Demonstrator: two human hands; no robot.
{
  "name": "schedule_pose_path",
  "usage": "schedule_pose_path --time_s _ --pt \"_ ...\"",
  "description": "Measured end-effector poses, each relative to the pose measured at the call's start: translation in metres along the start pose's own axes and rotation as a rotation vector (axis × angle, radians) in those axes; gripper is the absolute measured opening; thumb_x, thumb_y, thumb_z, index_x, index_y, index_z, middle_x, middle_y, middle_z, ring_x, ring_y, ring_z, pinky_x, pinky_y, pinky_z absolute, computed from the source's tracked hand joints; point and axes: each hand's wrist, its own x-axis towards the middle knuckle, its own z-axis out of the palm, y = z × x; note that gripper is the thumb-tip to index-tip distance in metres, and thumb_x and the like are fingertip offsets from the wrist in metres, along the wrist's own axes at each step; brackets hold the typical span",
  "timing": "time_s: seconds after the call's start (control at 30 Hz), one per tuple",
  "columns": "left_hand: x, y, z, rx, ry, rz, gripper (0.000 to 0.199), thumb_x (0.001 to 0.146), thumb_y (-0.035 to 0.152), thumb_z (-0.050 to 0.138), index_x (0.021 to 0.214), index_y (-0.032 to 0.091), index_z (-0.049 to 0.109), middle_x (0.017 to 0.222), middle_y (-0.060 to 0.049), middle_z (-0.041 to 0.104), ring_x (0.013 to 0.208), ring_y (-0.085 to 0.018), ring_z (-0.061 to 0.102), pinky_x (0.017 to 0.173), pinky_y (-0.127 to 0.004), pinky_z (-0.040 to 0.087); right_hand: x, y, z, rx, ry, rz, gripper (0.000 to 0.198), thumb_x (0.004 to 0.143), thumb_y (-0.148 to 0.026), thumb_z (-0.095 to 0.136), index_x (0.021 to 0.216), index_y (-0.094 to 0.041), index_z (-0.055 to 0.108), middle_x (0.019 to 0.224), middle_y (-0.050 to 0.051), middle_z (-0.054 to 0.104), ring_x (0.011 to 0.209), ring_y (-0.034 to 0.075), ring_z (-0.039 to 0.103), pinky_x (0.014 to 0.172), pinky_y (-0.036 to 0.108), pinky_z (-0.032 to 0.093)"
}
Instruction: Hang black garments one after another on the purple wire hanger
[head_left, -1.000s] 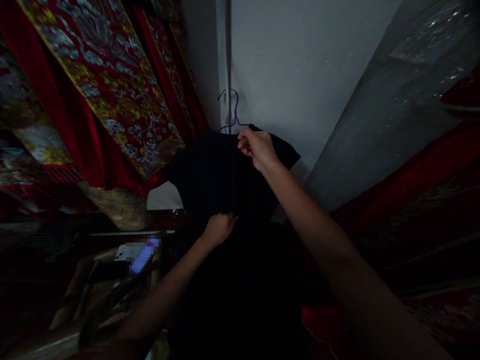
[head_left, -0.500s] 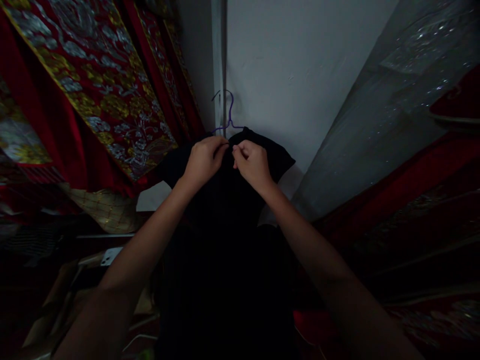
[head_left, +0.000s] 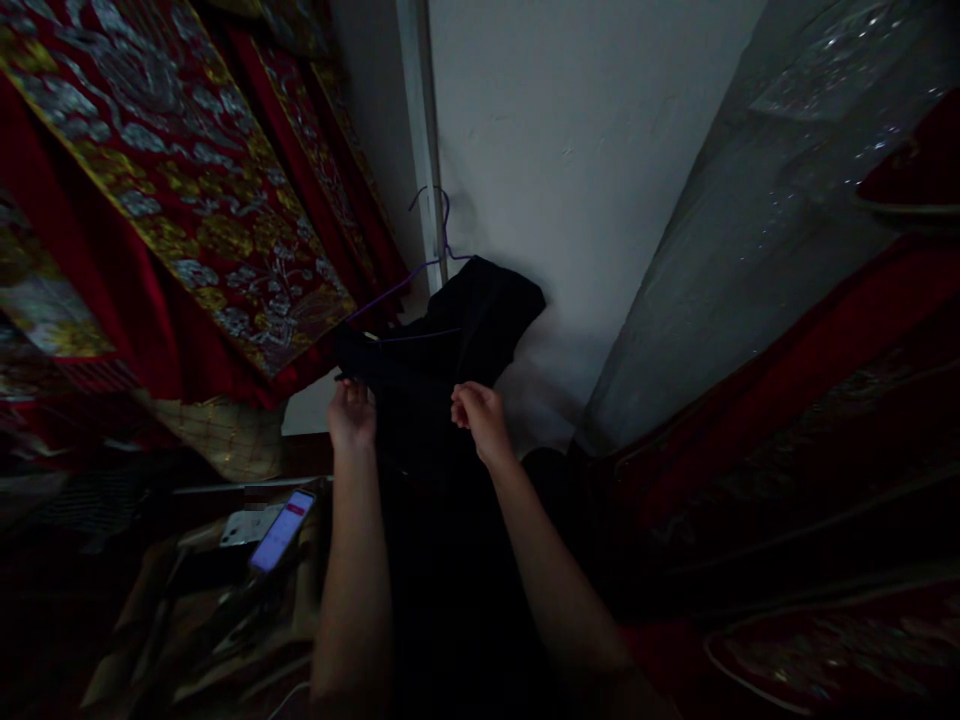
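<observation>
A black garment (head_left: 499, 300) hangs in front of me on a thin purple hanger (head_left: 448, 225). Its right shoulder is over the hanger, while the hanger's left arm shows bare above the cloth. My left hand (head_left: 352, 412) has its fingers curled at the garment's left edge, gripping the dark fabric. Lower on the front, my right hand (head_left: 480, 415) pinches the cloth near the opening. Dim light hides the garment's lower part, which merges with the dark area below.
Red embroidered cloth (head_left: 225, 230) hangs at the left, beside a pale wall (head_left: 570, 150) with a vertical strip (head_left: 424, 130). Clear plastic sheeting (head_left: 720, 230) covers something on the right. A lit phone (head_left: 283, 530) lies at the lower left, next to a white phone (head_left: 238, 527).
My hands have moved apart and lower, the left one to the left. The garment's left shoulder has come off the hanger, baring its arm. The lit phone now shows.
</observation>
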Motion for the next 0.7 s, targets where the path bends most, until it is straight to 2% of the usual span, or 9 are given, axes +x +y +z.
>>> schedule_pose_path --time_s 0.07,0.13,0.2,0.3,0.43,0.53,0.63,0.7 --pt "-0.016 -0.028 -0.015 0.018 0.024 -0.047 0.021 0.083 0.023 0.067 0.069 0.018 0.052 0.063 0.006 0.056 0.060 -0.009 0.056 0.067 -0.022 0.042 -0.009 0.003 -0.006 0.102 0.098 0.062 0.027 0.073 -0.046 0.060 0.066 -0.021 0.055 0.045 -0.005 0.051 0.037 0.008 0.041 0.038 0.021 0.024" --pt "-0.028 -0.047 -0.021 0.042 0.014 -0.069 0.019 0.077 0.023 0.074 0.071 0.018 0.056 0.066 0.005 0.060 0.063 -0.009 0.060 0.070 -0.023 0.045 -0.012 0.004 -0.019 0.125 0.162 0.074 0.027 0.069 -0.046 0.063 0.065 -0.020 0.055 0.044 -0.006 0.049 0.036 0.007 0.040 0.038 0.020 0.023" --pt "-0.035 -0.055 -0.019 0.059 -0.009 -0.079 0.020 0.071 0.022 0.079 0.072 0.017 0.060 0.071 0.003 0.065 0.070 -0.011 0.064 0.075 -0.024 0.047 -0.011 0.002 -0.034 0.106 0.222 0.050 0.027 0.068 -0.046 0.064 0.064 -0.020 0.055 0.044 -0.006 0.048 0.037 0.007 0.040 0.038 0.020 0.024" --pt "-0.043 -0.051 -0.007 0.086 -0.094 -0.046 0.020 0.068 0.025 0.083 0.073 0.016 0.066 0.080 0.001 0.070 0.080 -0.013 0.067 0.084 -0.026 0.049 -0.009 0.003 -0.050 0.020 0.274 0.030 0.028 0.070 -0.048 0.062 0.064 -0.020 0.056 0.044 -0.005 0.049 0.039 0.009 0.042 0.040 0.021 0.028" --pt "-0.065 -0.044 0.013 0.147 -0.295 0.091 0.024 0.072 0.038 0.083 0.083 0.020 0.072 0.090 -0.001 0.072 0.091 -0.016 0.067 0.090 -0.027 0.048 -0.011 0.012 -0.053 -0.239 0.100 0.059 0.022 0.071 -0.041 0.060 0.066 -0.020 0.061 0.052 -0.001 0.058 0.051 0.013 0.052 0.051 0.025 0.040" --pt "-0.085 -0.045 0.024 0.312 -0.380 0.170 0.023 0.078 0.042 0.078 0.087 0.021 0.074 0.094 -0.002 0.073 0.096 -0.018 0.066 0.093 -0.029 0.048 -0.018 0.011 -0.045 -0.367 -0.055 -0.016 0.015 0.068 -0.029 0.060 0.078 -0.020 0.064 0.073 0.001 0.068 0.071 0.018 0.062 0.070 0.030 0.049" --pt "-0.096 -0.049 0.032 0.487 -0.463 0.223 0.022 0.085 0.042 0.071 0.089 0.020 0.074 0.095 -0.005 0.072 0.097 -0.021 0.066 0.092 -0.031 0.048 -0.029 -0.002 -0.030 -0.370 -0.256 -0.146 0.033 0.068 -0.022 0.062 0.101 -0.022 0.064 0.101 0.003 0.070 0.095 0.021 0.063 0.090 0.034 0.049" --pt "-0.097 -0.050 0.035 0.541 -0.502 0.313 0.021 0.088 0.041 0.068 0.089 0.021 0.074 0.099 -0.006 0.069 0.102 -0.022 0.064 0.096 -0.033 0.047 -0.036 -0.012 -0.020 -0.353 -0.376 -0.174 0.037 0.074 -0.023 0.061 0.110 -0.023 0.062 0.109 0.003 0.068 0.102 0.022 0.062 0.094 0.035 0.048"
